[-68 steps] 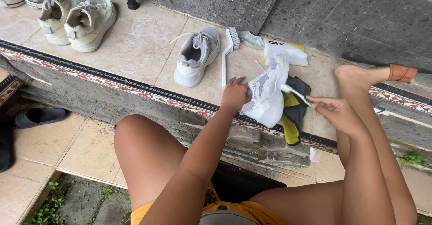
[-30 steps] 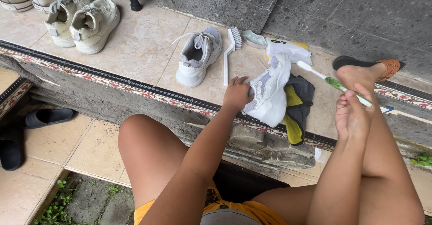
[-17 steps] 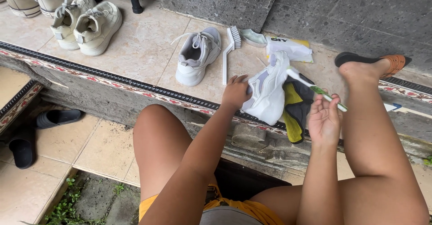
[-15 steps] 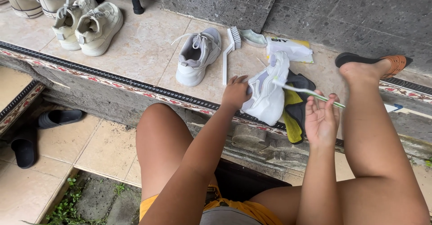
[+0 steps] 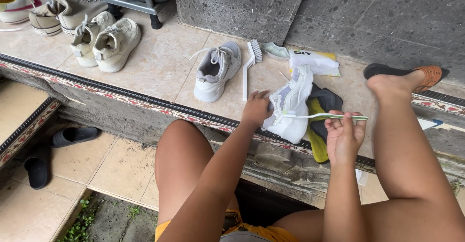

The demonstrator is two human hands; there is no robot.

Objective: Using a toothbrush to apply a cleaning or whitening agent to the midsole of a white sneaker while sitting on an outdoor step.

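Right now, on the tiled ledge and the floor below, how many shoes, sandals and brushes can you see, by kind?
White sneakers: 2, one held by the left hand at, one standing at
Beige sneakers: 2
Black slide sandals: 2
Brushes: 2, toothbrush in the right hand, scrub brush
Total: 8

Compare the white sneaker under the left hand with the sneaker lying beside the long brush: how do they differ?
The held sneaker is tipped on its side at the step's edge, steadied by the left hand; the other sneaker stands upright, untouched. The toothbrush in the right hand touches the held sneaker, while the long brush lies beside the other sneaker. Both look like one white-grey pair.
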